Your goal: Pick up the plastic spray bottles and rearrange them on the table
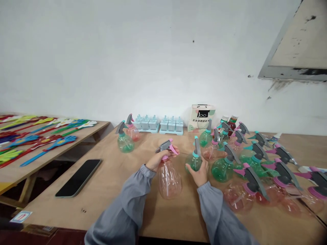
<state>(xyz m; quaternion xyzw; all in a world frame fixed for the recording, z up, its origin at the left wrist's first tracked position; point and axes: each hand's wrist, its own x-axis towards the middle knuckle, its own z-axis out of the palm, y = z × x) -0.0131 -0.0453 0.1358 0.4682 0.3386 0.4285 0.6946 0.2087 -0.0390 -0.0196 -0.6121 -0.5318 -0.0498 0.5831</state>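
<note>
My left hand (158,160) grips the neck of a clear pink spray bottle (169,180) with a grey and pink trigger head, standing upright on the wooden table (117,190). My right hand (200,174) is wrapped round a green spray bottle (194,160) with a grey and teal head, just right of the pink one. Both sleeves are grey.
Several more pink and green spray bottles (255,170) crowd the table's right side; two (126,137) stand at the back left. Pale blue ice-lolly moulds (159,124) and a small carton (201,117) line the wall. A dark phone (79,177) lies left. Coloured hand clappers (38,136) cover a side table.
</note>
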